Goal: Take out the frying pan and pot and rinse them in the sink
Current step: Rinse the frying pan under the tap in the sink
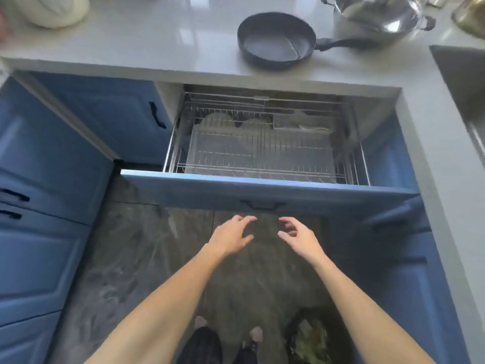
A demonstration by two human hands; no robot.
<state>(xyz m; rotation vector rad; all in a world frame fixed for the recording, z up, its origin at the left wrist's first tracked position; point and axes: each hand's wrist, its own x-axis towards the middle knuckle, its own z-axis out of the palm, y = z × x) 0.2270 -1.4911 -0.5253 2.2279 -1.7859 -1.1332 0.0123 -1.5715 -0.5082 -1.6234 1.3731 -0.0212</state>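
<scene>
Both forearms reach forward over the floor. The left hand (231,236) and right hand (298,236), fingers loosely spread and holding nothing, hover just below the open drawer's handle (262,205). The frying pan (275,39) and pot (380,14) sit on the surface (157,35), beside the sink (462,82).

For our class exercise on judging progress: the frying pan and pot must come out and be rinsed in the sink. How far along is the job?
Done: the frying pan and steel pot stand on the countertop, outside the open drawer. In hand: nothing; the left hand and right hand hover empty near the drawer handle. Left: rinsing, since neither piece is in the sink.
</scene>
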